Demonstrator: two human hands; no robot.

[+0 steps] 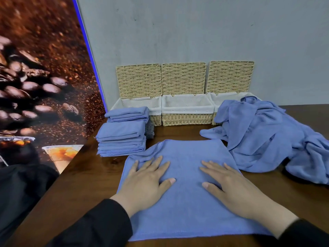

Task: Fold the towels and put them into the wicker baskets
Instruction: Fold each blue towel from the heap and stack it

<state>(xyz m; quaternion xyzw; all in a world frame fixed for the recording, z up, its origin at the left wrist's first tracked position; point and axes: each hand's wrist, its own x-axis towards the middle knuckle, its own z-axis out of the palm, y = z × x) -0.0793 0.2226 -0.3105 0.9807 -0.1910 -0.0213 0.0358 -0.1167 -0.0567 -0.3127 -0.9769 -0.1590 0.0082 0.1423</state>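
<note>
Head view looks down on a blue towel (185, 189) spread flat on a dark wooden table (85, 184), its near edge close to the table's front edge and its far left corner slightly rumpled. Both hands lie on this spread towel, palms down: the left hand (147, 180) on its left half and the right hand (229, 184) on its right half, each with fingers straight and fanned wide, thumbs pointing toward each other across a bare strip of cloth, gripping nothing. Black sleeves (99, 223) cover both wrists. Just beyond the spread towel's far left corner stands a stack of folded blue towels (122, 139), and behind that stack, farther from the spread towel, a smaller folded pile (128, 114) with a bit of grey cloth (149, 129) showing at its right side. To the right of the spread towel, touching or overlapping its far right corner, lies a loose heap of unfolded blue towels (267, 134), which reaches back over the front of the right wicker basket (229, 98). Beyond the spread towel, against the grey wall (195, 32), three wicker baskets stand side by side with lids tipped up against the wall and white cloth liners: the left basket (154, 111) partly hidden by the smaller folded pile, the middle basket (187, 113) straight behind the spread towel, with only its liner showing inside. Left of the spread towel, past the table's edge, stands a panel printed with coffee beans (39, 77).
</note>
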